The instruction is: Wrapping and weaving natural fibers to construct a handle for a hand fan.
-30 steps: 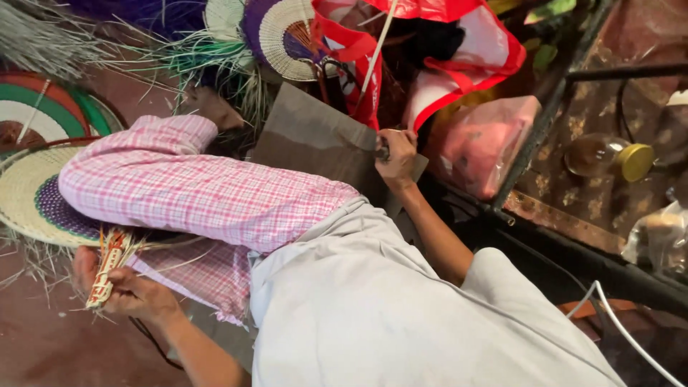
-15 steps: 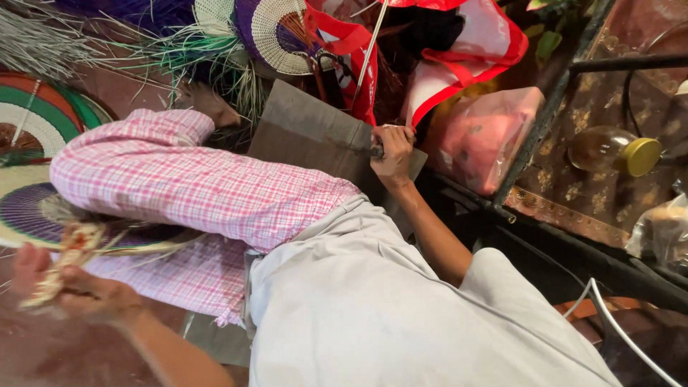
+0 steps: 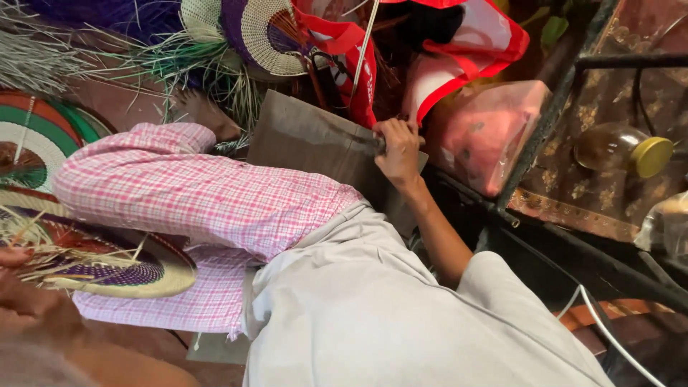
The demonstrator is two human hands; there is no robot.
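Observation:
My right hand (image 3: pixel 398 152) is closed around the dark handle of a knife-like tool (image 3: pixel 352 140). Its blade lies across a grey board (image 3: pixel 301 132) in front of my knee. My left hand (image 3: pixel 25 301) is blurred at the lower left edge and grips the straw end of a round woven fan (image 3: pixel 118 269). The fan has a purple centre and a cream rim, and rests tilted against my pink checked trouser leg (image 3: pixel 193 193). My grey shirt (image 3: pixel 373 308) fills the lower middle.
More woven fans (image 3: pixel 269 29) and loose green straw (image 3: pixel 179 61) lie at the top, and a green and red fan (image 3: pixel 32 136) on the left. A red and white bag (image 3: pixel 466 43), a pink plastic bag (image 3: pixel 487 132), a black metal frame (image 3: pixel 541 129) and a yellow-lidded jar (image 3: pixel 631 154) crowd the right.
My left hand has swung left and down, and the fan it holds now lies flatter, showing its face. My right hand stays on the tool handle at the board.

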